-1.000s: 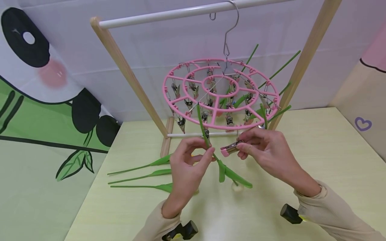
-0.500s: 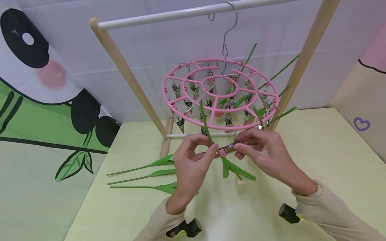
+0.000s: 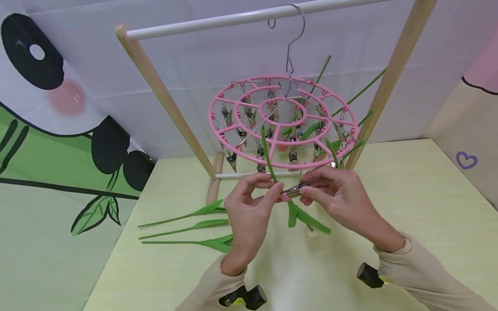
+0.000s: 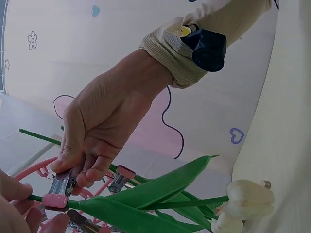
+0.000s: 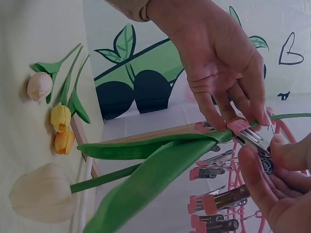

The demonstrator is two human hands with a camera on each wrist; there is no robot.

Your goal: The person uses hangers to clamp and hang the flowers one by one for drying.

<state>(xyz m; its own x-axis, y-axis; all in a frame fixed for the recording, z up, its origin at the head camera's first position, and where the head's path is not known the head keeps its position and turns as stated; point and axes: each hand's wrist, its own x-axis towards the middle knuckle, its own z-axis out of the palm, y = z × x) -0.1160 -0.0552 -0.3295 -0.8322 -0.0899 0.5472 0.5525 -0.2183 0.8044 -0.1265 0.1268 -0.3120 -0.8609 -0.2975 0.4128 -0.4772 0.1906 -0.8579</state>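
My left hand pinches the green stem of an artificial white tulip, which hangs bloom-down with its leaves spread below the fingers. A metal clip with pink tips is held at its handles by my right hand, between thumb and fingers. In the left wrist view the clip's pink end lies across the stem, just above the leaves and right beside the left fingertips. This clip hangs from the front of a pink round hanger, whose other clips dangle around it.
A rack with a white rail and wooden posts carries the hanger. More green stems are on its right side. On the table, left of my hands, lie three tulips, one pale and two yellow-orange.
The clip has moved left and its pink end has come onto the stem. My left hand has shifted slightly right with the tulip; the gap between the hands has narrowed.
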